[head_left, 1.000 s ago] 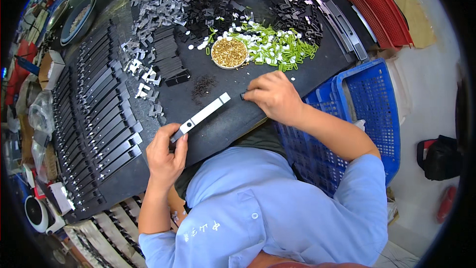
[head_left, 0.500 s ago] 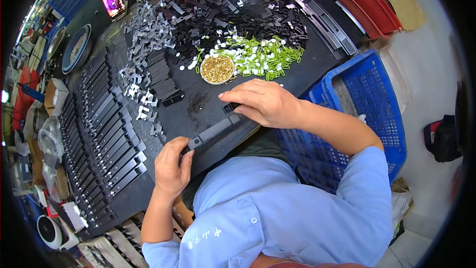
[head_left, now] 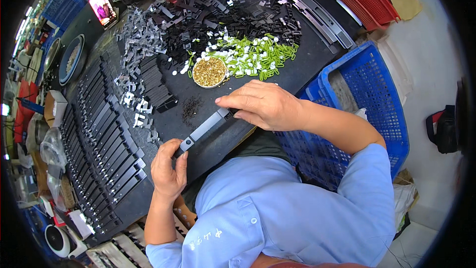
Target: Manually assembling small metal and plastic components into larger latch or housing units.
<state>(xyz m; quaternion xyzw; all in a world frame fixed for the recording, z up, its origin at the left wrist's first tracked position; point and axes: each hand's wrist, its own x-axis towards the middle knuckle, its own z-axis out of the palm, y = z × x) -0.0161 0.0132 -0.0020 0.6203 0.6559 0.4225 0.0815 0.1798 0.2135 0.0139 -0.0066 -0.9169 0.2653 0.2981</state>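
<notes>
Between my hands, over the near edge of the dark work table, a long narrow grey bar is held at a slant. My left hand pinches its lower left end, beside a round dark hole in the bar. At the upper right end, my right hand has thumb and fingers closed about a small black piece, which meets the bar's end; the fingers partly hide it. Just beyond the bar lies a small scatter of tiny dark bits. A round dish of small brass-coloured parts stands farther back.
Rows of dark bars cover the table's left side. Behind the dish are heaped green and white plastic parts, black parts and silver metal clips. A blue crate stands at right, red baskets behind it. A lit phone leans far left.
The black piece in my right hand has come up against the bar's end. The bar has rolled so its broad face shows lighter. My left hand has shifted slightly left.
</notes>
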